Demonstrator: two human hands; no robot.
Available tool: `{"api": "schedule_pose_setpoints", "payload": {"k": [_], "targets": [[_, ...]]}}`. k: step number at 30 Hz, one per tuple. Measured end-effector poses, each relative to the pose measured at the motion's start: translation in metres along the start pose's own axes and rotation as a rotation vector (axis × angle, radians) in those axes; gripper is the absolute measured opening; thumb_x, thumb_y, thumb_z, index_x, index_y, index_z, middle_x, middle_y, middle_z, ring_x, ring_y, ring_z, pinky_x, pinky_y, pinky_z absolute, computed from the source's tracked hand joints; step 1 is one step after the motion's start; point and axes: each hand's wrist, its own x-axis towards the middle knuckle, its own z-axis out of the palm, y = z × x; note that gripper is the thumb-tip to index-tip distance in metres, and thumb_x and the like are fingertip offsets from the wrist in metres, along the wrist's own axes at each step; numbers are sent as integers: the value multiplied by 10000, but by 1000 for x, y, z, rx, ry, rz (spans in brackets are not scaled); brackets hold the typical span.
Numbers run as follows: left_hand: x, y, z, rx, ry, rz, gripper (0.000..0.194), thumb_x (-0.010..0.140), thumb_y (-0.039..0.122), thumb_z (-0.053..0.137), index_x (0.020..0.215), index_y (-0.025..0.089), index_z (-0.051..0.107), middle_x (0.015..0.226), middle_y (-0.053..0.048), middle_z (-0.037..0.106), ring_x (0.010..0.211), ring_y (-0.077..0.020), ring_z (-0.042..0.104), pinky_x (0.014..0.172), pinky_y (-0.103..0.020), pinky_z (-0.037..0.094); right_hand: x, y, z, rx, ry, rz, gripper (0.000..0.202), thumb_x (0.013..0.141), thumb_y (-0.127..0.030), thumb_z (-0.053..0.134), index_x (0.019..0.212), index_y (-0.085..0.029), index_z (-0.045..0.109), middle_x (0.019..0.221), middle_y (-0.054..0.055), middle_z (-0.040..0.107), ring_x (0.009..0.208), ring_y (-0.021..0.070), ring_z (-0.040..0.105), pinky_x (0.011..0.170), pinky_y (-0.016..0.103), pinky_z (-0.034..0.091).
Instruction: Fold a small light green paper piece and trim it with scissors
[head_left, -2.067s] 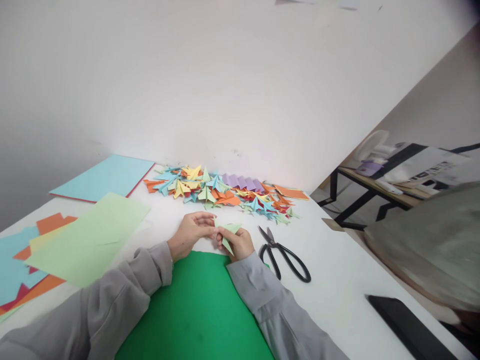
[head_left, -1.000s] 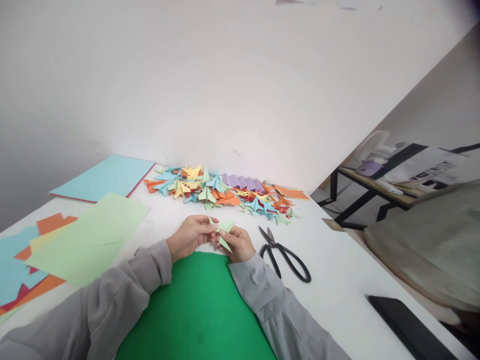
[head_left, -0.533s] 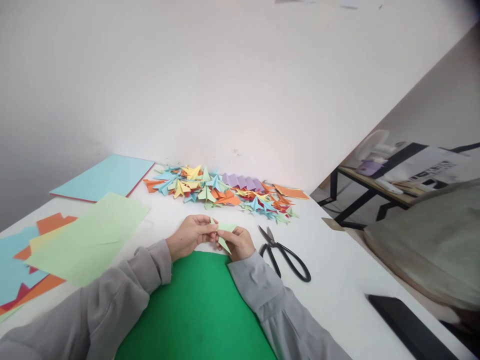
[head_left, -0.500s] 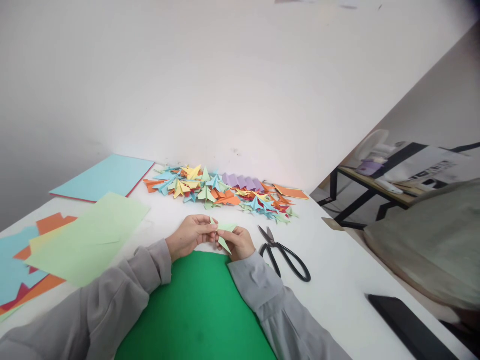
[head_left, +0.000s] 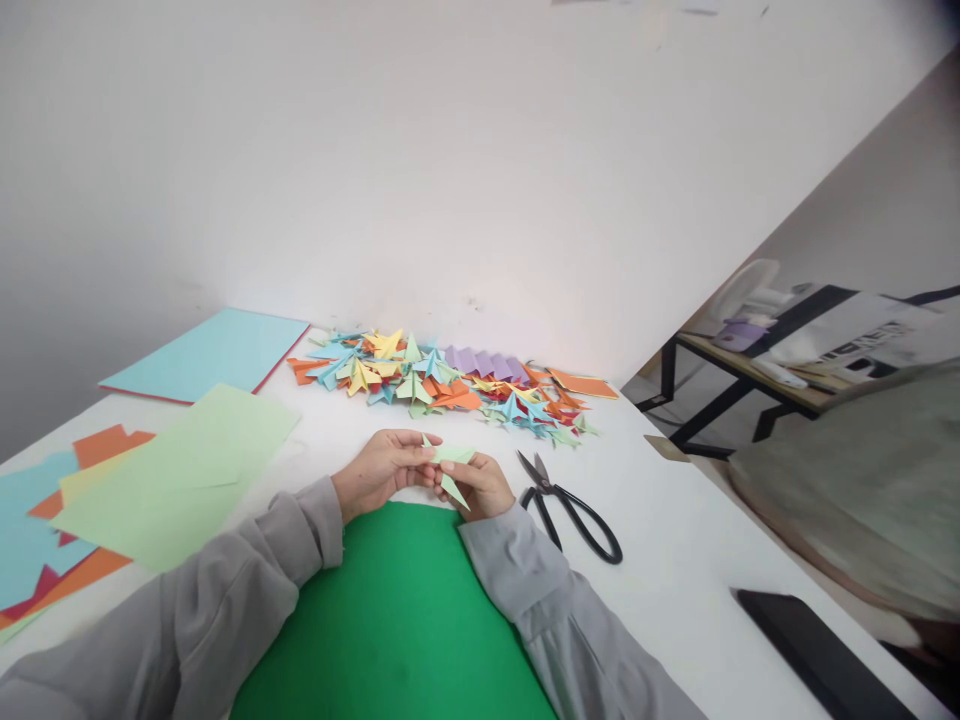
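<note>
Between my two hands is a small folded piece of light green paper (head_left: pixel 454 490), above the near edge of the white table (head_left: pixel 660 610). My left hand (head_left: pixel 384 468) pinches its left end between thumb and fingers. The fingers of my right hand (head_left: pixel 482 487) are closed on its right part, and one pointed flap hangs down below the thumb. Some fingertips are hidden behind the paper. Behind my hands lies a long pile of small folded paper planes (head_left: pixel 412 385) in several colours. Black-handled scissors (head_left: pixel 574 505) rest just right of my right hand, blades apart.
Light green sheets (head_left: pixel 187 475) lie over coloured paper scraps (head_left: pixel 37 520) at the left. A blue sheet (head_left: pixel 214 350) is near the wall. A black flat object (head_left: pixel 825 655) lies at the right edge, beyond which is a shelf (head_left: pixel 750 372).
My right hand has shifted very slightly to the right, and the green flap below its thumb has moved right with it. My left hand keeps its hold.
</note>
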Motion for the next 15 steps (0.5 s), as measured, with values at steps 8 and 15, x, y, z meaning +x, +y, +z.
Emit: {"api": "schedule_pose_setpoints", "payload": {"k": [8,15], "targets": [[2,-1,0,-16,61,9,177,703,170,568,857,84,565,524,-48,583,481,-124,555,544,-275,460,-1,0,4,-20,56,-2,116,489,-228,675,484,-121,629,425,15,574,357,99,471,337,214,363],[3,-2,0,-4,74,63,129,708,201,553,757,83,574,493,-24,536,456,-122,544,486,-244,435,-4,-5,13,-24,39,-46,108,470,-207,687,475,-113,635,419,15,564,373,104,466,344,222,352]]}}
